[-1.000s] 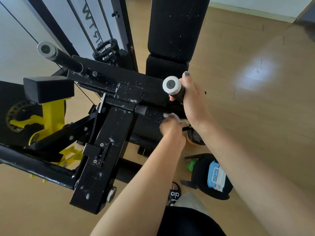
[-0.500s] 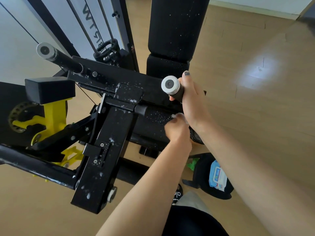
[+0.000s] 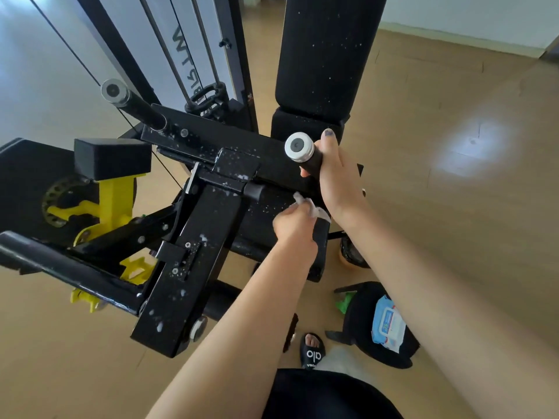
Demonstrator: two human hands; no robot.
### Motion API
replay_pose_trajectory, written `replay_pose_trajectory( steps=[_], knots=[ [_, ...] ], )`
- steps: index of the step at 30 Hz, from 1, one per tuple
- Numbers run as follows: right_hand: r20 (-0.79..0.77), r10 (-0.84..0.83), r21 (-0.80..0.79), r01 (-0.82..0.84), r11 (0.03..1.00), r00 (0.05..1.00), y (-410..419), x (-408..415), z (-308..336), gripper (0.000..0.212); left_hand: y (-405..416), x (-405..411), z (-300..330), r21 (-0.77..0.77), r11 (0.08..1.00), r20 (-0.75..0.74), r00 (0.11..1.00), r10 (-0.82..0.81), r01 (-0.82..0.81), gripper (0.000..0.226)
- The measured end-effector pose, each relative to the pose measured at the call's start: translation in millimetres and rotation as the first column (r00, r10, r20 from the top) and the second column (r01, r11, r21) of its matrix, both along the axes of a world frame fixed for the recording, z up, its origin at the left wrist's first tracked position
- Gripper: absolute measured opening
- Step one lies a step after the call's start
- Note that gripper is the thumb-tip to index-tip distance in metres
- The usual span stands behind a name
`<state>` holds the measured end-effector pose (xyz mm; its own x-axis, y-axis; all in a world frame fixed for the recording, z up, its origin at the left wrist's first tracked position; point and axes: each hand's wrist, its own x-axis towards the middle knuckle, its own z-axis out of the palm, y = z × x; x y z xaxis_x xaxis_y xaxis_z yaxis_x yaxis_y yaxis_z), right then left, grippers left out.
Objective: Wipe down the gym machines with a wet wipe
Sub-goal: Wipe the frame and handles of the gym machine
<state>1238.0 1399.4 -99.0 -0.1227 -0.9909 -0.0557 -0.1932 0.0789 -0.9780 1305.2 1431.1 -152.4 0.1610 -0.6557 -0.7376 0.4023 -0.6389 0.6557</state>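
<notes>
Left hand (image 3: 295,220) curled around wet wipe (image 3: 304,201) against black pad (image 3: 266,219)

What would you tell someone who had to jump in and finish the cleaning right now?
Left hand: holds the bunched wet wipe against the black padded roller of the machine.
Right hand: grips the handle with the silver end cap, steadying it.
Pack of wipes: on the black stool by the person's right foot.
Done: hard to say; the roller is mid-wipe.
Left: white specks show on the frame arm, the flat bracket and the tall back pad, so these likely need wiping.
</notes>
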Motion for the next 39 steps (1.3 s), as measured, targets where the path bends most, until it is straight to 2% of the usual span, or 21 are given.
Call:
replay_pose_trajectory(
  steps=[3, 4, 6, 8, 10, 11, 12, 14, 16, 17, 20, 23, 25, 28, 30, 32, 34, 36, 37, 39],
  knots=[
    [0.016, -0.025, 0.014, 0.025, 1.0, 1.0, 2, 2, 2, 0.063, 18, 12, 15, -0.118, 0.988, 0.049, 0.995, -0.089, 0.094, 0.025],
    [0.021, -0.039, 0.011, 0.039, 0.999, 0.999, 2, 2, 2, 0.062, 24, 17, 21, -0.155, 0.974, 0.115, 0.982, -0.149, 0.166, 0.029],
    [0.01, -0.049, -0.009, 0.049, 0.999, 0.999, 2, 3, 1, 0.062, 39, 31, 36, -0.238, 0.922, 0.297, 0.927, -0.229, 0.304, 0.037],
    [0.003, -0.048, -0.015, 0.048, 0.999, 0.999, 3, 4, 0, 0.062, 48, 51, 54, -0.343, 0.845, 0.549, 0.818, -0.174, 0.41, 0.04],
    [0.0, -0.049, -0.006, 0.049, 0.999, 0.999, 3, 5, 0, 0.063, 48, 77, 78, -0.435, 0.724, 0.796, 0.605, 0.032, 0.535, 0.033],
    [0.0, -0.054, -0.004, 0.054, 0.999, 0.999, 3, 5, 0, 0.063, 41, 91, 84, -0.441, 0.66, 0.867, 0.477, 0.141, 0.607, 0.026],
    [0.002, -0.063, -0.003, 0.063, 0.998, 0.998, 1, 6, -1, 0.064, 32, 104, 85, -0.383, 0.608, 0.922, 0.328, 0.206, 0.695, 0.02],
    [0.023, -0.107, -0.013, 0.107, 0.994, 0.994, 1, 10, 0, 0.066, 10, 133, 72, -0.116, 0.503, 0.985, 0.033, 0.172, 0.856, 0.028],
    [0.056, -0.171, -0.013, 0.172, 0.985, 0.984, 3, 15, 1, 0.064, -5, 150, 49, 0.129, 0.351, 0.985, -0.161, 0.064, 0.928, 0.035],
    [0.068, -0.199, -0.01, 0.2, 0.98, 0.978, 4, 17, 2, 0.062, -9, 155, 40, 0.168, 0.297, 0.977, -0.199, 0.076, 0.94, 0.037],
    [0.138, -0.272, -0.003, 0.275, 0.961, 0.952, 5, 25, 4, 0.056, -18, 162, 29, 0.182, 0.193, 0.942, -0.227, 0.248, 0.964, 0.042],
    [0.199, -0.377, -0.052, 0.394, 0.918, 0.905, 10, 42, 16, 0.054, -31, 180, 31, 0.313, 0.072, 0.891, -0.319, 0.324, 0.947, 0.051],
    [0.198, -0.416, -0.124, 0.444, 0.887, 0.887, 14, 54, 24, 0.055, -44, 204, 36, 0.328, 0.058, 0.893, -0.329, 0.306, 0.943, 0.056],
    [0.194, -0.469, -0.18, 0.501, 0.846, 0.862, 17, 66, 31, 0.055, -58, 227, 44, 0.355, 0.09, 0.867, -0.363, 0.34, 0.931, 0.044],
    [0.193, -0.513, -0.199, 0.546, 0.814, 0.836, 17, 74, 34, 0.057, -58, 214, 45, 0.344, 0.045, 0.873, -0.337, 0.352, 0.938, 0.044],
    [0.152, -0.55, -0.21, 0.571, 0.794, 0.821, 18, 82, 36, 0.057, -53, 187, 38, 0.375, -0.057, 0.868, -0.329, 0.371, 0.925, 0.043],
    [0.109, -0.563, -0.224, 0.572, 0.789, 0.819, 20, 86, 39, 0.054, -48, 168, 32, 0.325, -0.108, 0.906, -0.276, 0.322, 0.94, 0.041],
    [0.061, -0.572, -0.231, 0.569, 0.789, 0.818, 22, 86, 42, 0.053, -53, 174, 34, 0.336, -0.105, 0.899, -0.286, 0.331, 0.936, 0.049],
    [0.053, -0.576, -0.225, 0.572, 0.789, 0.816, 23, 86, 43, 0.052, -58, 187, 35, 0.366, -0.106, 0.888, -0.313, 0.336, 0.924, 0.053],
    [0.067, -0.587, -0.209, 0.586, 0.782, 0.807, 24, 89, 46, 0.052, -71, 218, 38, 0.367, -0.092, 0.878, -0.312, 0.362, 0.926, 0.056]
  ],
)
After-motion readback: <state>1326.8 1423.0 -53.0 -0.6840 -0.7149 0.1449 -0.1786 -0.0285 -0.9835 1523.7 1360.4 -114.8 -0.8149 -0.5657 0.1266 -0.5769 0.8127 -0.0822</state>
